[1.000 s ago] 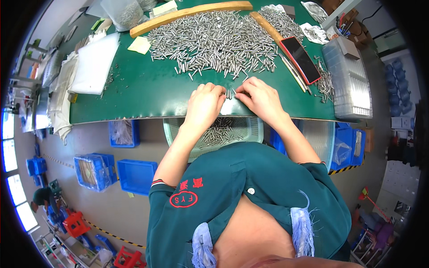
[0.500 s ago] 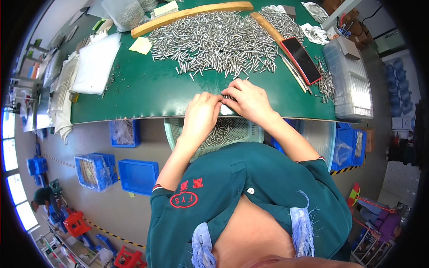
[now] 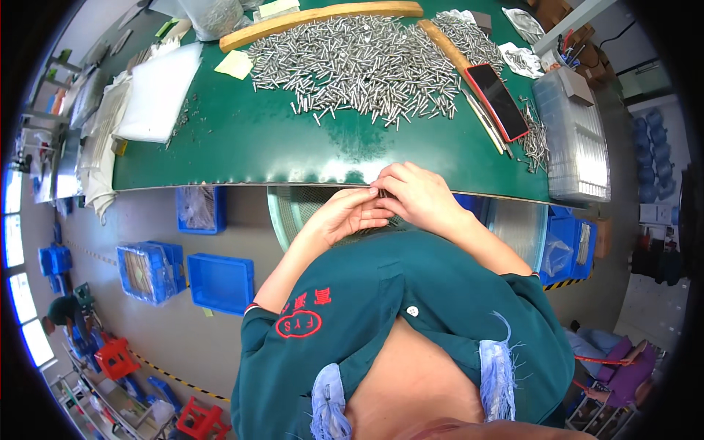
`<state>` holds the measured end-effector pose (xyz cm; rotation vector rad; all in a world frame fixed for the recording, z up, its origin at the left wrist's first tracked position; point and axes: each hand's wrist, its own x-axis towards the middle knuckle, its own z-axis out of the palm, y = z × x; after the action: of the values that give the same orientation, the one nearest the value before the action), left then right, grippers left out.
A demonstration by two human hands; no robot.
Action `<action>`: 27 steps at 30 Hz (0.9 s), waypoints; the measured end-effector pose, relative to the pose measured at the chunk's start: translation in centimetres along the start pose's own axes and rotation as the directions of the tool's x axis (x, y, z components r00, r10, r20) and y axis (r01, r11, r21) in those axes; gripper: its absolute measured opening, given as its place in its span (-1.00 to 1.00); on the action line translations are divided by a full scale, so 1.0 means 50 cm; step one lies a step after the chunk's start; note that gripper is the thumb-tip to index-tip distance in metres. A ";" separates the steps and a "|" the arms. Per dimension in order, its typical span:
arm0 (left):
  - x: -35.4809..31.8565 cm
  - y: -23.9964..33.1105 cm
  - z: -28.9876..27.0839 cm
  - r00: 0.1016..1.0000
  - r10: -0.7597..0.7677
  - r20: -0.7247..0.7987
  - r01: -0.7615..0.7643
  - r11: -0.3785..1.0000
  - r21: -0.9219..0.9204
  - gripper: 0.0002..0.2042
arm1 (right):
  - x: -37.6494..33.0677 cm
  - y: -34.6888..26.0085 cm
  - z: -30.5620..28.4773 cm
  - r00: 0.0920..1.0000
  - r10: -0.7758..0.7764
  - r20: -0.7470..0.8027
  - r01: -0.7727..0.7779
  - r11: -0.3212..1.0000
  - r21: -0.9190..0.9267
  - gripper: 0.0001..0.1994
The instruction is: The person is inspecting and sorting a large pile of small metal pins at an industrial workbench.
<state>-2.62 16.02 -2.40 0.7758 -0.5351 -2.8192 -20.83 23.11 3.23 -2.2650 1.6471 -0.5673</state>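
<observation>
The right hand (image 3: 419, 193) pinches a few metal pins (image 3: 383, 193) near the front edge of the green table (image 3: 242, 139). The left hand (image 3: 347, 214) touches it, palm partly upward; whether it also grips, I cannot tell. A large pin pile (image 3: 359, 66) lies farther on the table.

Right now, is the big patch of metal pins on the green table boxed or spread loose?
Spread loose: the metal pins lie at many angles directly on the green table.
</observation>
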 end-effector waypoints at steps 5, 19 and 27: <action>0.004 -0.022 0.014 0.990 0.093 -0.107 -0.068 0.975 0.214 -0.74 | -0.009 -0.005 -0.011 0.997 0.076 0.026 -0.079 0.988 0.131 -0.78; -0.045 0.032 0.084 0.921 0.385 -0.066 -0.244 0.698 0.673 -0.79 | 0.006 -0.012 -0.019 0.961 0.274 -0.018 -0.184 0.690 0.700 -0.50; -0.051 0.044 0.101 0.919 0.384 -0.086 -0.241 0.723 0.647 -0.79 | 0.008 -0.010 -0.022 0.963 0.261 -0.060 -0.138 0.677 0.723 -0.48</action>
<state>-2.94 16.13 3.65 0.9631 -1.4579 -2.1853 -20.81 22.89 4.49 -1.4690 1.3647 -1.1254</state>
